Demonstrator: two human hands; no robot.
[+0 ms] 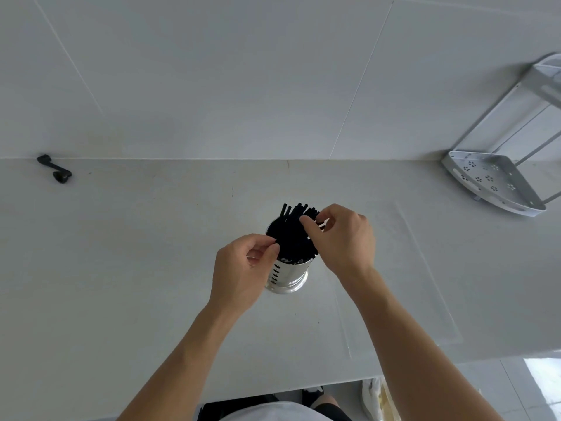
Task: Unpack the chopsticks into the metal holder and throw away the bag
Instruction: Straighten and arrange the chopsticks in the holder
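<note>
Both hands pinch at the bundle of black chopsticks (296,235) standing in the perforated shiny metal holder (288,273): left hand (243,268) on its left, right hand (341,238) at the far-right tips.

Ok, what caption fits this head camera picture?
Both hands, left hand and right hand, settle black chopsticks into a perforated metal holder.

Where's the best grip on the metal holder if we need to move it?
Judgement: wrap the bare lower wall of the metal holder from the side, just above its flared base. It stands upright, and the black chopsticks fan out of its mouth, blocking a top approach.
</note>
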